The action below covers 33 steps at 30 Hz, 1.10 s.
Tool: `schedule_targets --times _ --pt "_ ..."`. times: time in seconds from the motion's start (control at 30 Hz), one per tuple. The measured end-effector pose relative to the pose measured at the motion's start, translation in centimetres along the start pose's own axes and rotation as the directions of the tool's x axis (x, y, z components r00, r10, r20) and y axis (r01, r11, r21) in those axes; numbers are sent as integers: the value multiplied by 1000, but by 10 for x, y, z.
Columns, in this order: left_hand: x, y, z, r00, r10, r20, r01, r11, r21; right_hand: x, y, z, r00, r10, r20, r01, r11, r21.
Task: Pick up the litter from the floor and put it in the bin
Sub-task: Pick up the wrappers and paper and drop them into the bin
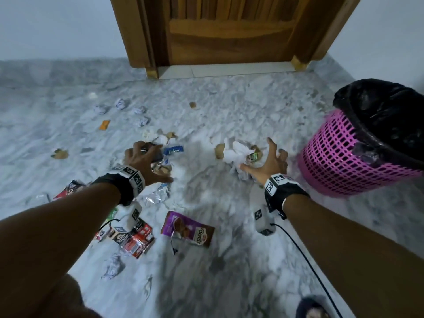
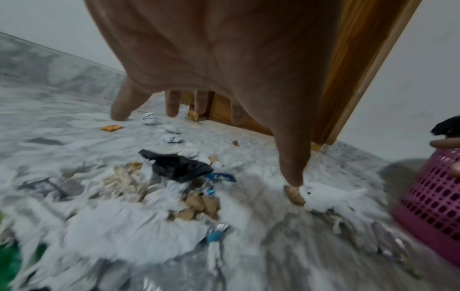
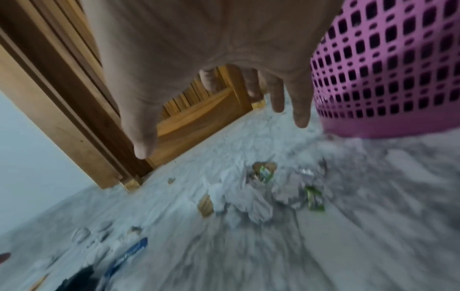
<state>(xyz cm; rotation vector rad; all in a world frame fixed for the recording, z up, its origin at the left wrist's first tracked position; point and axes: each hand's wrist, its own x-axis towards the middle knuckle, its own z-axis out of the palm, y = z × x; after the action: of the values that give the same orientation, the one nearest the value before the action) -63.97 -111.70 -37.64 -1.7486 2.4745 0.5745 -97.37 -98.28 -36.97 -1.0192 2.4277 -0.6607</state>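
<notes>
Both hands are out over the marble floor [image 1: 218, 203] with fingers spread wide and nothing in them. The left hand [image 1: 146, 164] hovers above a messy heap with a black plastic scrap [image 2: 179, 167], a blue wrapper [image 1: 173, 150] and some brown bits; from the head view I can't tell if its fingertips touch the heap. The right hand [image 1: 268, 161] is fanned out right by a bunch of crumpled white tissue [image 1: 236, 154] with a small green wrapper [image 3: 315, 198] mixed in, just beside the pink bin [image 1: 344, 157], which has a black liner [image 1: 385, 115] and stands on the floor near the wooden door [image 1: 229, 31]. More litter lies around: crumpled paper balls [image 1: 121, 103] further back, an orange scrap [image 1: 104, 125], a brown and purple packet [image 1: 188, 229] and red wrappers [image 1: 135, 239] nearer the person, between the forearms.
</notes>
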Motion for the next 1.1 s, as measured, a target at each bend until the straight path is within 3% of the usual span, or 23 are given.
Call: schedule_targets --times 0.07,0.17,0.27,0.43,0.5,0.6,0.7,0.83,0.93,1.03,1.1 --pt "1 -12 19 999 -4 50 2 999 52 2 10 23 998 46 36 -45 999 -31" --pt "15 -29 49 989 -63 131 48 992 115 13 21 48 991 21 132 -5 992 -123" --pt "36 -45 75 992 -103 78 93 988 126 39 28 63 986 38 163 -7 982 -190" --pt "71 -56 97 983 -179 37 174 978 112 86 20 90 978 169 123 -147 975 -169" --pt "85 -55 100 985 -167 34 161 977 142 108 15 110 978 180 104 -161 972 -171" --pt "99 -59 113 988 -83 128 55 977 204 136 16 143 976 151 157 -127 980 -152" --pt "103 -65 126 998 -54 36 48 987 155 136 17 154 957 176 230 -90 936 -341" --pt "87 -67 135 998 -3 -67 11 993 116 123 23 156 981 54 188 29 911 -412" --pt "71 -51 133 985 51 -164 -46 998 38 110 27 156 993 -77 84 105 909 -402" --pt "56 -32 131 934 179 -310 -174 984 46 96 34 156 974 -228 -2 213 914 -346" --pt "56 -33 133 936 183 -301 -173 983 60 92 39 154 968 -251 4 237 909 -344"
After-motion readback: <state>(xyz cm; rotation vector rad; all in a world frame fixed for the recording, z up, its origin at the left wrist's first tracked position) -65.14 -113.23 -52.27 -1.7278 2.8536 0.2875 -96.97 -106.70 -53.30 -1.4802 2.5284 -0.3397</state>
